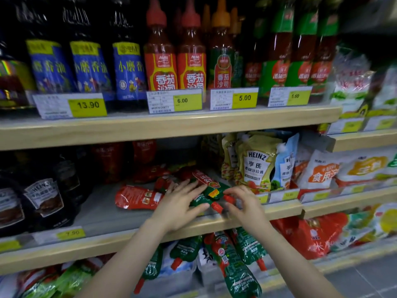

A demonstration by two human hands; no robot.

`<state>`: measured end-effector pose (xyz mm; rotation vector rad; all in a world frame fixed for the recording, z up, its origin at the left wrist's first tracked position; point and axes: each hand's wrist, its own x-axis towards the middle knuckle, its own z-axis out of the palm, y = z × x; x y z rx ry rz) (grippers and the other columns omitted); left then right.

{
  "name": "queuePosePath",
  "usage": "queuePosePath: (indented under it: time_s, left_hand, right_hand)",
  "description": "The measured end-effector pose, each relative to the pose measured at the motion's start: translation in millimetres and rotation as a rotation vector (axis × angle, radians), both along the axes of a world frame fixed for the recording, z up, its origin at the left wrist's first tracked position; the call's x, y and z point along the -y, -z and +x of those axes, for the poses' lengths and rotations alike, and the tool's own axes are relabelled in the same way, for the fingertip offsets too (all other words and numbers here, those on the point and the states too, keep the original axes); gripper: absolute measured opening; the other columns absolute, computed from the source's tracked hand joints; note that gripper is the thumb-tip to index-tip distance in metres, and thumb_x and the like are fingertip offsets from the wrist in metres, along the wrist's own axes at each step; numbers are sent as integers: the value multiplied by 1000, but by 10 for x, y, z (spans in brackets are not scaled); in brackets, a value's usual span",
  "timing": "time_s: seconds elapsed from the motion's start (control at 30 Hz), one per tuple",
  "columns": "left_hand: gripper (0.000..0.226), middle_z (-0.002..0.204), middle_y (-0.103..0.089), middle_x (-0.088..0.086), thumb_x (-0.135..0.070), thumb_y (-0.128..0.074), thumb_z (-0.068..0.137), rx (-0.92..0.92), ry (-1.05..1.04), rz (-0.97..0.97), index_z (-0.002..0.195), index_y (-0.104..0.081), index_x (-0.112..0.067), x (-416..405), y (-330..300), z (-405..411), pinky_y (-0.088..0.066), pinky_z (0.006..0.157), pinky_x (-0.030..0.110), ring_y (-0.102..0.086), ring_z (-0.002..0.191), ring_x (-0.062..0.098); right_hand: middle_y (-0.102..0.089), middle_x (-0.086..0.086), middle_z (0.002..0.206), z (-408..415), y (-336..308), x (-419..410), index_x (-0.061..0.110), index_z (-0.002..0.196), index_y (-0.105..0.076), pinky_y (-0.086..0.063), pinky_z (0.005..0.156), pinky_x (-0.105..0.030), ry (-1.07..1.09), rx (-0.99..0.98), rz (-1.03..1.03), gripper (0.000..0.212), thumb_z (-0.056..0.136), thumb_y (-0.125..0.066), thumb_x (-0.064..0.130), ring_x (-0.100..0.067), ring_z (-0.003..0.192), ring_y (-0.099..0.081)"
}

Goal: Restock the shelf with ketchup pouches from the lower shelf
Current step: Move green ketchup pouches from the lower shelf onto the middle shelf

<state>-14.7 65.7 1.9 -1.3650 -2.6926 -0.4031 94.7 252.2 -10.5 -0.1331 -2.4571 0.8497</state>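
Beside Heinz pouches, both hands touch ketchup pouches.

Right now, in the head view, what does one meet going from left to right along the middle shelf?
Dark Heinz pouches → red ketchup pouch lying flat → left hand → green ketchup pouches → right hand → yellow Heinz salad dressing pouch → white bags.

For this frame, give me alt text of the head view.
Both hands, left hand and right hand, settle green-and-red spouted ketchup pouches onto the pale wooden middle shelf. More green pouches lie on the shelf below.
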Motion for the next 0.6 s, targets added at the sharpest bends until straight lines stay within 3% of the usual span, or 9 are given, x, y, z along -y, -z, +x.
queuePosePath:
  time_s: [0.13,0.23,0.3,0.4,0.5,0.6]
  left_hand:
    - [56,147,-37,-12,-62,-37,89,-96,5,95,140,-36,-37,232,96,-65,-9,117,39,-20,140,9]
    - [50,143,-43,-11,-56,-39,89,-96,30,128,135,-42,-35,496,70,-110,-17,115,39,-24,139,9]
    - [48,143,-42,-10,-53,-41,91,-93,32,140,135,-43,-34,653,50,-119,-17,116,35,-24,139,9]
    - [59,150,-31,-9,-63,-27,90,-91,-60,174,142,-32,-34,884,75,-141,-16,116,33,-21,140,9]
    - [74,154,-20,-9,-70,-5,86,-99,-162,71,147,-17,-31,1147,151,-190,-15,116,28,-18,142,8]
    - [83,151,-30,-7,-69,1,80,-91,-146,22,145,-29,-26,1364,154,-232,-14,115,24,-23,140,8]
  right_hand:
    - [-54,12,99,-13,34,-34,25,104,-62,-40,86,-20,-5,2,18,25,81,-65,16,-6,99,-51]
    - [-56,11,100,8,24,-11,26,103,-63,-42,86,-29,32,3,76,25,80,-64,18,-9,99,-51]
    - [-57,11,105,9,-12,45,28,103,-63,-35,81,-32,125,-3,192,26,77,-62,27,-13,102,-49]
    - [-54,11,117,-87,-172,230,31,110,-60,-27,80,-30,153,-15,289,37,76,-50,40,-13,109,-44]
    - [-51,11,125,-306,-264,535,32,121,-52,-28,89,-31,4,36,355,38,84,-48,42,-13,117,-43]
    - [-55,10,127,-448,-173,865,31,125,-50,-27,105,-32,-129,140,343,41,88,-47,47,-13,119,-47]
